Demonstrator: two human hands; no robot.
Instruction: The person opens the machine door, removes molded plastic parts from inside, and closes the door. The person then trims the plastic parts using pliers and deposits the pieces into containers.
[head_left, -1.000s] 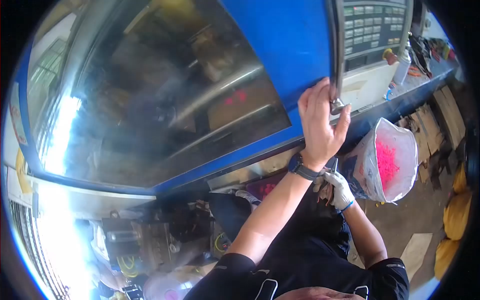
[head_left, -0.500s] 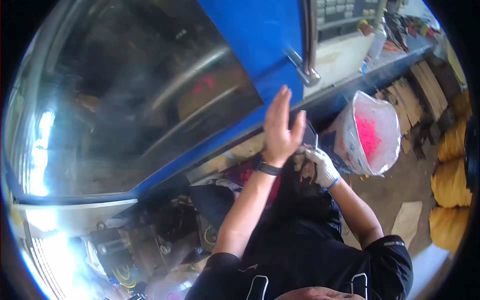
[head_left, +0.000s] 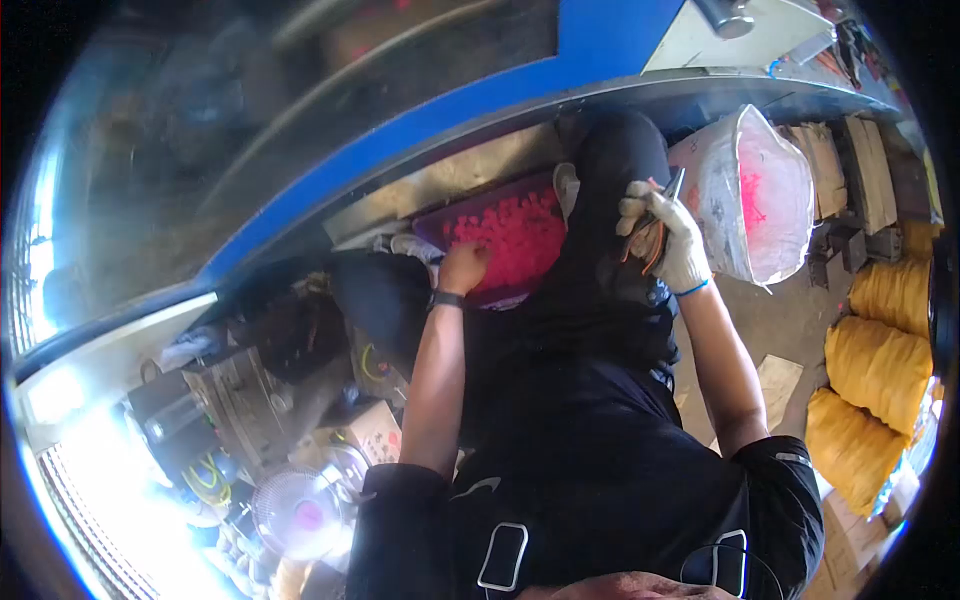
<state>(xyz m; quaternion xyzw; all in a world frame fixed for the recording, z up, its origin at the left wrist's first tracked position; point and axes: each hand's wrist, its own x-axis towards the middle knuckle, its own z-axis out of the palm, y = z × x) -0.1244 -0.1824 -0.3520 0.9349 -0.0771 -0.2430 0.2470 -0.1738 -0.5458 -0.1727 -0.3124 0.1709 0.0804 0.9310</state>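
Observation:
My bare left hand, with a black band at the wrist, is down at the left part of a purple tray. Small bright pink pieces cover much of the tray. The fingers look curled in among those pieces; what they hold, if anything, is hidden. My right hand wears a white knit glove and is closed around pliers. Their metal jaws point up past the thumb, and the orange handles hang below the fingers. This hand is over my dark-clothed right leg, left of a white bucket.
Pink pieces lie inside the bucket. Ahead is a blue-framed machine with a large window and a ledge. Yellow sacks and cardboard stand at right. A fan and a case are at lower left.
My left hand has dropped from in front of the blue machine door, its fingers extended, down into the tray. The view has tilted downward. My right hand still holds the pliers.

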